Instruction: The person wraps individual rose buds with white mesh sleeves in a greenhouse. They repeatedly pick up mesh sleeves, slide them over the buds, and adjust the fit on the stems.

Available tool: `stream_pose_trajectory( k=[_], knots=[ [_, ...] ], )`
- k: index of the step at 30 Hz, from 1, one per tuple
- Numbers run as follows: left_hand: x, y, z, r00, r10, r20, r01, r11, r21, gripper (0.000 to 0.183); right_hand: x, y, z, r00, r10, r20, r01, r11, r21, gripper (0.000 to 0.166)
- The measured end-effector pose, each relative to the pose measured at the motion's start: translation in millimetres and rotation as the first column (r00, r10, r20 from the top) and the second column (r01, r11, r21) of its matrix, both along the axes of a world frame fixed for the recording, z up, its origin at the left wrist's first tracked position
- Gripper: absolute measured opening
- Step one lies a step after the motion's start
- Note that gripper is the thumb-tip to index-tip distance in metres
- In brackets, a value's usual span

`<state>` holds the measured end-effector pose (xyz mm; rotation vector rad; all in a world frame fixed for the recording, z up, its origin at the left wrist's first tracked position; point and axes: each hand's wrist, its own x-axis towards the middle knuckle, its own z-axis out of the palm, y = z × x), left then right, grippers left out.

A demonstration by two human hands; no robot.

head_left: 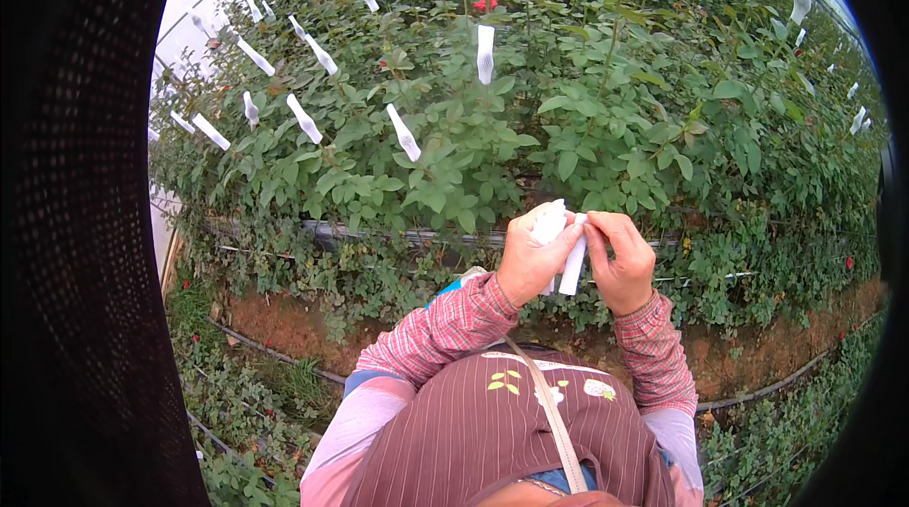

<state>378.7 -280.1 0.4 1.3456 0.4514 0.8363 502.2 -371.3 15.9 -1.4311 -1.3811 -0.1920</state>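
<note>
My left hand [531, 262] is closed around a bunch of white mesh sleeves [550, 223], held in front of my chest. A single white sleeve [572, 269] hangs tilted beside the bunch, its lower end free. The fingertips of my right hand [626, 258] pinch the upper end of this sleeve, and my left thumb lies close against it. Just beyond my hands stand leafy rose bushes [454, 180]. Similar white netting covers sit on upright stems, among them one sleeve [485, 55] straight ahead and another sleeve [404, 133] to its left.
A red rose bloom [486, 4] shows among the leaves. Dark horizontal strips [341, 230] run along the bed's front. Below lie bare soil [284, 322] and a black hose [277, 354]. A strap [550, 407] crosses my striped apron [454, 436]. Dark mesh fabric [92, 223] blocks the left side.
</note>
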Motion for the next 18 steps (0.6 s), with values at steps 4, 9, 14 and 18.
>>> stream_pose_trajectory(
  k=[4, 9, 14, 18],
  knots=[
    [29, -36, 20, 0.991, -0.109, 0.072, 0.108, 0.994, 0.028, 0.017, 33, -48, 16, 0.948, 0.110, -0.300, -0.159, 0.977, -0.144, 0.009],
    [41, -52, 39, 0.844, -0.505, 0.180, 0.536, 0.800, -0.271, 0.024, 64, -88, 27, 0.817, 0.212, -0.537, -0.345, 0.925, -0.159, 0.008],
    [68, -69, 43, 0.863, -0.497, 0.089, 0.504, 0.834, -0.226, 0.021, 95, -100, 31, 0.702, 0.348, -0.621, -0.460, 0.888, -0.023, 0.008],
    [89, -68, 52, 0.899, -0.431, 0.078, 0.438, 0.886, -0.150, 0.020, 132, -104, 43, 0.475, 0.410, -0.779, -0.639, 0.769, 0.015, 0.011]
  ],
)
